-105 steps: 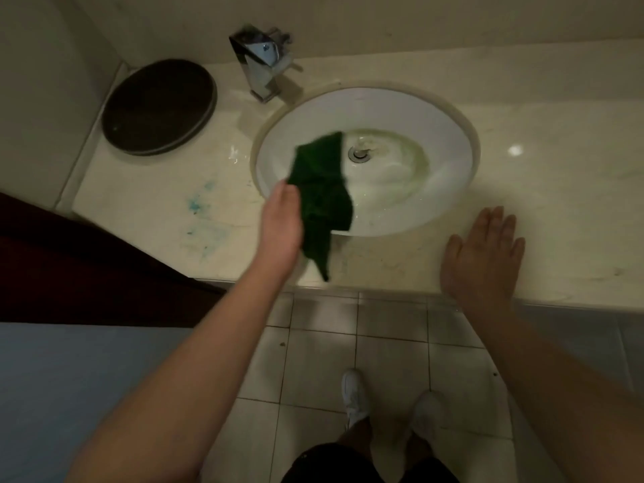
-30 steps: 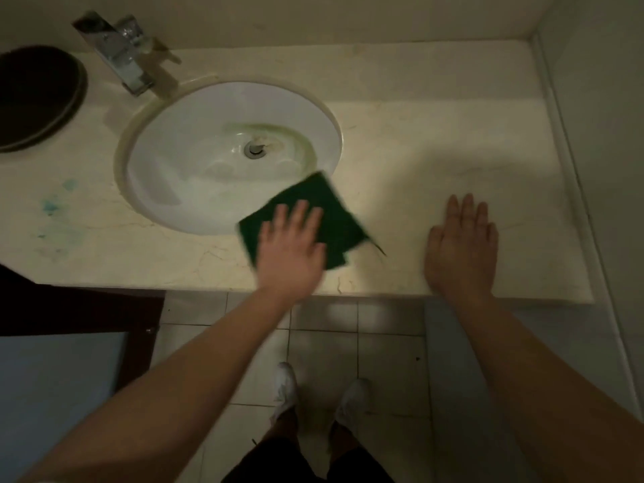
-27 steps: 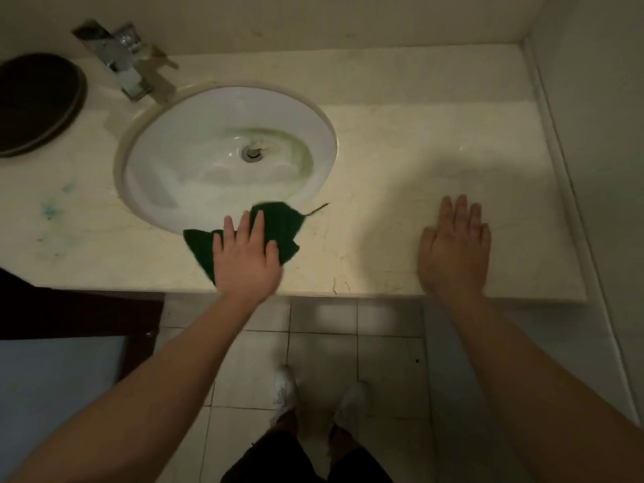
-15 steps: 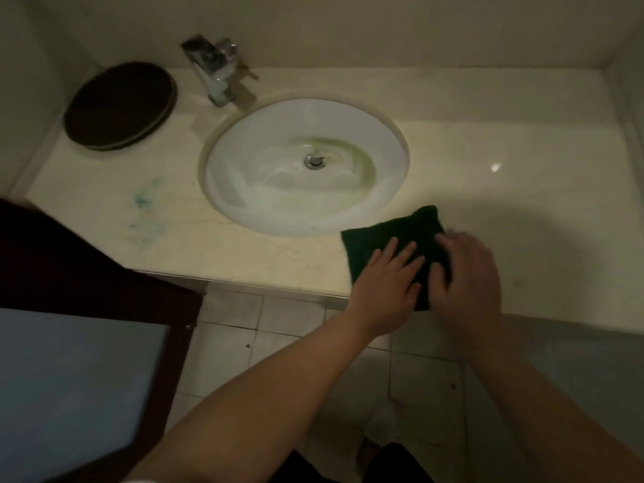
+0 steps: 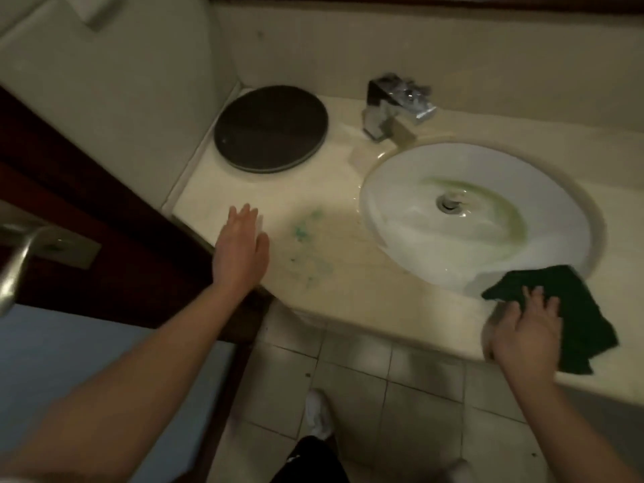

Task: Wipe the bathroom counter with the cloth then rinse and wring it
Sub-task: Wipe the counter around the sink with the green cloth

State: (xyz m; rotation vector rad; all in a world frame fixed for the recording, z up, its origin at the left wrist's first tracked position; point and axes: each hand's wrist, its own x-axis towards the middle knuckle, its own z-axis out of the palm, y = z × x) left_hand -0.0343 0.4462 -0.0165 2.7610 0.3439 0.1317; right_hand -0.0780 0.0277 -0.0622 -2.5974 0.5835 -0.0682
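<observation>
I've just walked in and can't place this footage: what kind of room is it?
Most likely a bathroom or washroom: a white oval basin sunk into a pale stone-look counter, a chrome tap behind it, and a tiled floor below.

Crumpled dark green cloth (image 5: pixel 575 301) on cream counter (image 5: pixel 348 287)

Left forearm (image 5: pixel 139 371) and right forearm (image 5: pixel 564 423) are bare. The shoe (image 5: pixel 316 414) is white; the black garment (image 5: pixel 308 463) bears a small white mark.
</observation>
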